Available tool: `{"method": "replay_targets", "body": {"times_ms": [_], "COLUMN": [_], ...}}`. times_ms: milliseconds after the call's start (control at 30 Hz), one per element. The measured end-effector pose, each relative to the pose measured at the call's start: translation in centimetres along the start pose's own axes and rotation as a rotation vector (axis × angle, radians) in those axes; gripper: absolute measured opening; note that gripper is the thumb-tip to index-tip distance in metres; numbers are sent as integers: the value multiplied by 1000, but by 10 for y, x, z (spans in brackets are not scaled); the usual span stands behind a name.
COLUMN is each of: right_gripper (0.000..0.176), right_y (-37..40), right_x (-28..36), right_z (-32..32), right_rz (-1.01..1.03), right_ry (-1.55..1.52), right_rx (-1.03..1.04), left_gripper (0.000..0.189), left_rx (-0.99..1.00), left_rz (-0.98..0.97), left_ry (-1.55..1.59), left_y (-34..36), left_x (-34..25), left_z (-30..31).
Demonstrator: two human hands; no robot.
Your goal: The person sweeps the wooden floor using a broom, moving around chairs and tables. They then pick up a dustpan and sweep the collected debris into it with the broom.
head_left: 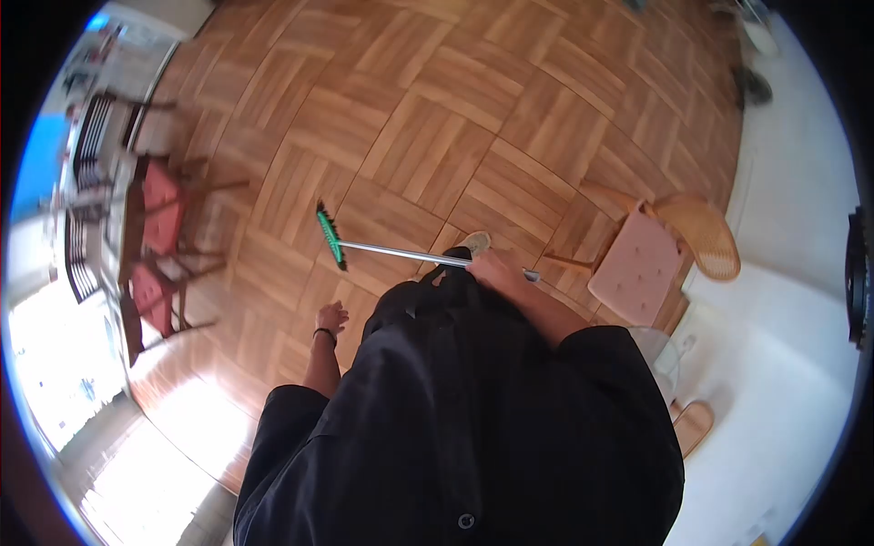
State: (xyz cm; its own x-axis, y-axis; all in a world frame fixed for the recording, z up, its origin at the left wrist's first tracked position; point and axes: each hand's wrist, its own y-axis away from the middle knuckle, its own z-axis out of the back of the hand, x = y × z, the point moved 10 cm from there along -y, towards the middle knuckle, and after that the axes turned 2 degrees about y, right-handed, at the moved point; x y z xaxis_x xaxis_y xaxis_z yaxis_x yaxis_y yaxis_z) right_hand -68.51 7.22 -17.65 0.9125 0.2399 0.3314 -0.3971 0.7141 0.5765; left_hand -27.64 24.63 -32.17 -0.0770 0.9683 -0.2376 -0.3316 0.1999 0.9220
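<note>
My right hand (496,267) is wrapped round the silver handle of a broom (396,252), near the handle's end. From the hand the handle runs off to the left. The broom's green head (329,235) with dark bristles is at the floor, ahead and to the left of my body. My left hand (332,318) hangs at my left side with a dark band on the wrist. Its fingers are loosely apart and hold nothing. One light-coloured shoe (477,242) shows just beyond my right hand.
Wood-patterned floor (437,118) spreads ahead. On the right stands a chair with a pink cushion (636,265) by a white wall (792,200). Along the left are chairs with red seats (162,207) at a table. A dark object (754,88) lies by the far right wall.
</note>
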Motion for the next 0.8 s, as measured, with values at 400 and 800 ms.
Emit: {"method": "replay_targets", "body": {"times_ms": [400, 800], "right_gripper": [23, 42], "right_y": [-40, 65], "right_x": [201, -223], "right_z": [-136, 51], "right_rz": [315, -518], "right_ry": [313, 362], "right_rx": [183, 206], "left_gripper": [21, 22], "left_rx": [-192, 10], "left_rz": [142, -184], "left_ry": [441, -598], "left_y": [90, 83], "left_x": [329, 266], "left_z": [37, -102]}}
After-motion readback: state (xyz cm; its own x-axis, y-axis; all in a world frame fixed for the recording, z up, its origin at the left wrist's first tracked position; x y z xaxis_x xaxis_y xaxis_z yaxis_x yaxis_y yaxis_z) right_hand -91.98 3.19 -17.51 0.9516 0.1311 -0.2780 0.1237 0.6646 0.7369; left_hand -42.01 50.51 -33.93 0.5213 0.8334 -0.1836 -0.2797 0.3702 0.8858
